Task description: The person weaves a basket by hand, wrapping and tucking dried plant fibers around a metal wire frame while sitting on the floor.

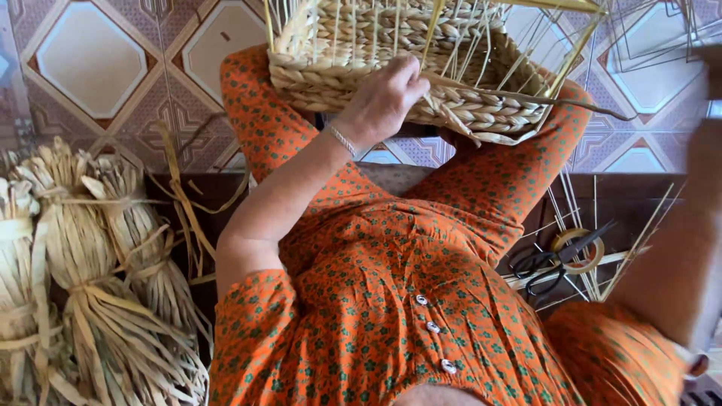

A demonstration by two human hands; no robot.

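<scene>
**My left hand on the basket wall, strand running off to the right**

The half-woven basket [421, 83] rests on my knees, tipped so that its braided wall faces me and its bare upright stakes [541, 37] fan up and away from me; its long axis lies across my lap, left to right; my left hand [383, 101] lies flat on that wall near its middle, fingers curled down over the weave and, as far as I can judge, pinching a loose flat strand [556, 101] that trails from under my fingertips to the right, past the basket's lower right corner; so the strand's free end lies to the right of my fingers, along the wall, not across it.

My right hand [703, 162] is only a blur at the right edge, well apart from the basket; whether it is clenched or loose I cannot tell; the left is plainly the nearer one.

Bundles of dried reed [98, 278] stand by my left side; scissors [553, 263] and a roll of tape [579, 252] lie on the floor at my right.
</scene>
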